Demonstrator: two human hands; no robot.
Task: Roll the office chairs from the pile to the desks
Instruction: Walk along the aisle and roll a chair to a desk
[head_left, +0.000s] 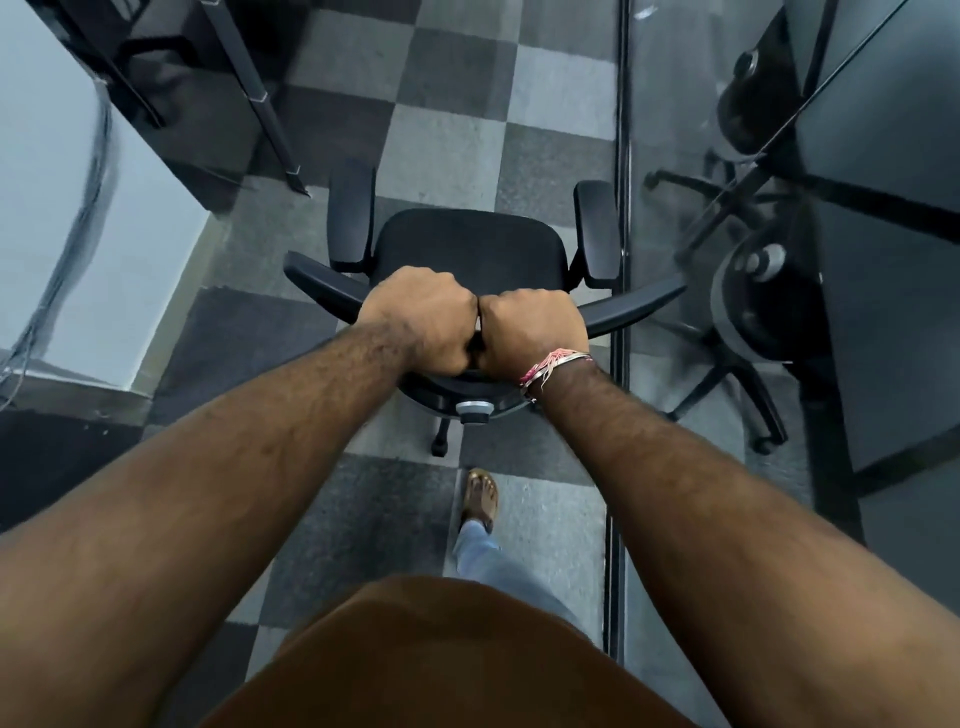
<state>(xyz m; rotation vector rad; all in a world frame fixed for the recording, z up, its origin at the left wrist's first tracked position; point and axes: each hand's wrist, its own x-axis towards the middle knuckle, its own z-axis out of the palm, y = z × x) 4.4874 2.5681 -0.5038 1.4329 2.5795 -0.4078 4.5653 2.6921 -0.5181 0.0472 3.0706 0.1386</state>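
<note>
While we grip the chair's (470, 249) backrest top with left hand (421, 322) and right hand (530, 332) curled tight, knuckles touching, on checkered carpet (457, 130), its right armrest (597, 234) nearly brushes a glass wall (621, 156) and could scrape it.

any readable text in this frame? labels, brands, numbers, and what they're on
None readable.
Office chair, gripped at the top of its backrest by the left hand and right hand: no label or brand shows.
Knob behind the backrest: no marking visible.
Chairs behind the glass partition: round parts are blurred, no text legible.
Desk leg: no text.
</note>
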